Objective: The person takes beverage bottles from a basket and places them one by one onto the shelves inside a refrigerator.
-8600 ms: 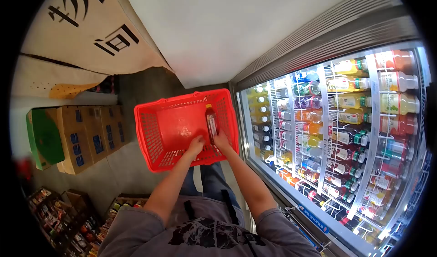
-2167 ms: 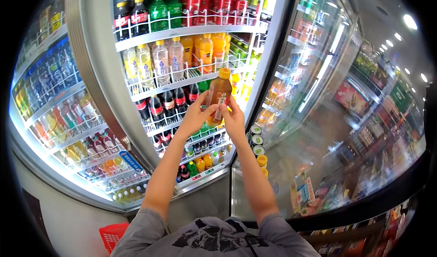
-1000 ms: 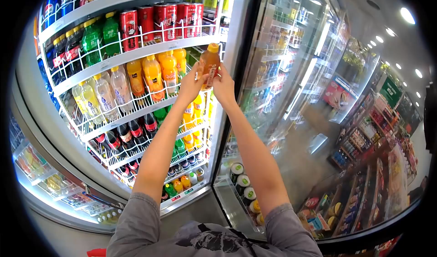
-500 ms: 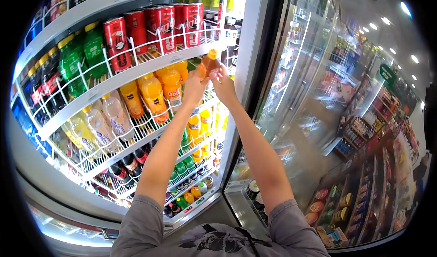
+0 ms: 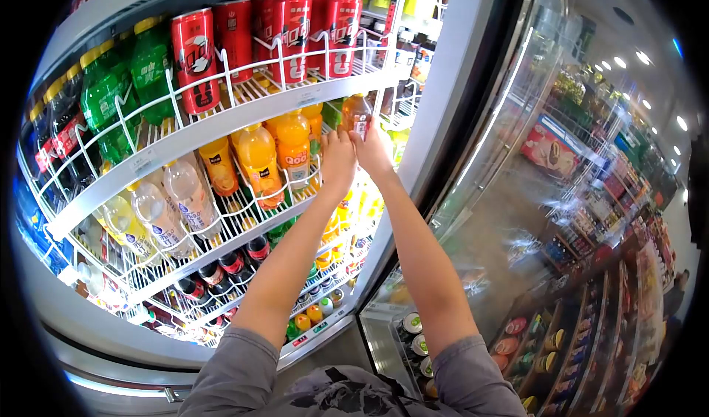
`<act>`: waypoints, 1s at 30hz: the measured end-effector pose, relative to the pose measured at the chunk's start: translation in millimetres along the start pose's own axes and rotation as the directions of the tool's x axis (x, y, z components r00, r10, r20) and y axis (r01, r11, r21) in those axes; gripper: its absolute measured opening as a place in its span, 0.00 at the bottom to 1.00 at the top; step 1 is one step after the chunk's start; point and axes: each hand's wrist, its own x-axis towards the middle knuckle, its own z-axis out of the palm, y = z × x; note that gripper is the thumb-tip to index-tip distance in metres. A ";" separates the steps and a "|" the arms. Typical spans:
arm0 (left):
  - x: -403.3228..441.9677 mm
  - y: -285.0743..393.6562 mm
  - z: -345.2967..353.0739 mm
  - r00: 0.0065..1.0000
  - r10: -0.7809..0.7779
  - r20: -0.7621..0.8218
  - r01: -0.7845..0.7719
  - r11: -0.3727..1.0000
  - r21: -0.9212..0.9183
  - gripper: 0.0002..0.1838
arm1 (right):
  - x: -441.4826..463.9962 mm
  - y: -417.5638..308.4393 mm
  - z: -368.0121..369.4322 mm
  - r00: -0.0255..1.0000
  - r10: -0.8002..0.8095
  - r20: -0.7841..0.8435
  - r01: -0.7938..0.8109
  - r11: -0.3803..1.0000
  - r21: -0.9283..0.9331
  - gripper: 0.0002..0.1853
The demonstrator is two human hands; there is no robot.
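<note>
A brown drink bottle stands slightly tilted at the right end of the middle fridge shelf, behind the wire front. My right hand is closed around its lower part. Close beside it, my left hand is curled at the wire front, near the bottle's base; what its fingers grip is hidden. Left of my hands are an orange Qoo bottle and another orange juice bottle. The bottle's cap is hidden under the shelf above.
Red cans and green bottles fill the shelf above. Clear-capped pale bottles stand at left. The glass door is swung out at right, beside the fridge frame. Store shelves show through it.
Both hands have moved the brown bottle forward into the shelf, below the can shelf's edge. Its yellow cap has gone out of sight. The view has come nearer to the fridge.
</note>
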 end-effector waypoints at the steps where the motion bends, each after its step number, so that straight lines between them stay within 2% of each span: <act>1: -2.6 1.5 -1.8 0.999 0.005 -0.041 -0.006 1.000 -0.013 0.14 | -1.9 0.0 0.1 1.000 0.011 -0.007 -0.011 1.000 -0.008 0.26; 2: -3.2 1.2 -5.3 0.999 0.017 0.033 -0.018 0.999 0.033 0.14 | -2.8 -0.7 -0.5 1.000 0.021 -0.004 -0.021 1.000 -0.006 0.26; 3: -4.3 -0.6 -1.9 0.999 0.013 0.036 -0.014 0.999 0.035 0.14 | -2.1 2.3 1.4 1.000 0.023 0.000 -0.023 1.000 -0.005 0.26; 5: -5.9 -1.5 2.4 0.997 0.056 -0.048 -0.051 0.995 0.090 0.14 | -1.3 4.9 4.2 1.000 0.022 -0.019 -0.023 0.997 -0.078 0.25; 6: -4.9 -2.9 4.2 0.997 0.052 -0.049 -0.048 0.994 0.095 0.14 | -2.0 10.8 8.7 0.998 -0.032 -0.055 0.030 0.999 -0.033 0.25; 7: -4.2 -4.6 5.2 0.996 0.088 0.013 -0.089 0.982 0.166 0.15 | -3.1 13.0 11.7 0.998 -0.036 -0.047 0.034 0.999 -0.029 0.25; 8: -6.0 -6.2 4.7 0.990 0.116 0.078 -0.131 0.963 0.235 0.16 | -4.9 13.9 15.1 0.994 -0.025 -0.107 0.018 0.998 -0.066 0.26; 9: -9.7 -6.6 3.9 0.992 0.104 0.075 -0.119 0.962 0.247 0.16 | -8.4 11.3 17.0 0.986 -0.019 -0.163 0.003 0.995 -0.098 0.27; 10: -12.9 -4.9 1.0 0.988 0.111 0.110 -0.132 0.971 0.199 0.19 | -11.4 7.8 8.9 0.994 0.105 -0.036 -0.107 0.992 -0.067 0.29; 11: -14.8 -4.4 -2.6 0.983 0.118 0.139 -0.139 0.978 0.153 0.22 | -14.6 19.8 14.5 0.997 0.048 -0.065 -0.054 0.995 -0.089 0.31; 12: -21.3 0.4 -9.4 0.988 0.152 0.026 -0.155 0.971 0.185 0.25 | -12.6 39.4 21.0 0.991 0.125 0.052 -0.124 0.992 -0.034 0.32; 13: -31.6 6.5 -18.4 0.978 0.192 -0.085 -0.170 0.961 0.219 0.27 | -21.5 35.5 14.9 0.991 -0.089 -0.098 0.076 0.990 -0.120 0.30; 14: -42.4 14.0 -39.1 0.988 0.151 0.022 -0.152 0.988 0.042 0.30 | -27.8 24.8 9.8 0.987 -0.079 -0.141 0.065 0.993 -0.099 0.28; 15: -54.7 19.2 -48.6 0.986 0.167 -0.008 -0.167 0.986 0.021 0.30 | -33.5 11.8 3.7 0.981 -0.065 -0.184 0.051 0.996 -0.079 0.26; 17: -73.5 28.5 -85.0 0.987 0.159 -0.018 -0.159 0.957 -0.241 0.31 | -44.9 -10.2 -7.8 0.990 -0.070 -0.125 0.066 0.997 -0.033 0.22; 18: -81.6 31.7 -104.1 0.989 0.147 -0.025 -0.148 0.962 -0.228 0.31 | -53.8 -27.4 -10.8 0.970 -0.148 -0.191 0.132 0.987 -0.095 0.16; 19: -89.2 31.3 -124.8 0.993 0.106 -0.049 -0.115 0.961 -0.251 0.30 | -62.6 -48.4 -15.5 0.971 -0.158 -0.179 0.145 0.986 -0.083 0.16; 21: -95.8 22.8 -167.9 0.995 0.057 -0.078 -0.076 0.964 -0.255 0.28 | -79.4 -87.2 -16.7 0.991 -0.129 -0.033 0.133 0.970 0.203 0.13; 22: -98.7 15.5 -191.1 0.986 0.014 -0.165 -0.056 0.966 -0.253 0.25 | -88.9 -111.9 -10.4 0.984 -0.156 -0.081 0.174 0.935 0.310 0.09; 23: -102.4 7.7 -213.9 0.968 -0.028 -0.251 -0.037 0.967 -0.250 0.21 | -101.7 -133.5 -11.5 0.978 -0.200 -0.051 0.205 0.916 0.345 0.10; 25: -106.9 -9.6 -258.0 0.941 -0.138 -0.308 0.038 0.950 -0.310 0.17 | -120.6 -161.2 9.3 0.985 -0.147 0.092 0.076 0.843 0.533 0.11; 26: -109.8 -19.8 -276.2 0.925 -0.141 -0.352 0.040 0.959 -0.279 0.15 | -128.8 -174.2 21.5 0.982 -0.158 0.104 0.074 0.830 0.553 0.11; 27: -113.5 -34.6 -291.6 0.900 -0.059 -0.432 -0.014 0.987 -0.163 0.15 | -136.2 -187.5 33.8 0.969 -0.185 0.161 0.034 0.749 0.661 0.11; 28: -117.8 -44.6 -307.5 0.885 -0.084 -0.458 0.026 0.991 -0.132 0.16 | -143.9 -201.7 44.1 0.952 -0.220 0.213 -0.017 0.656 0.755 0.12; 30: -126.6 -60.2 -337.7 0.864 -0.104 -0.492 0.076 0.994 -0.075 0.17 | -159.9 -230.4 56.2 0.919 -0.274 0.283 -0.061 0.609 0.791 0.12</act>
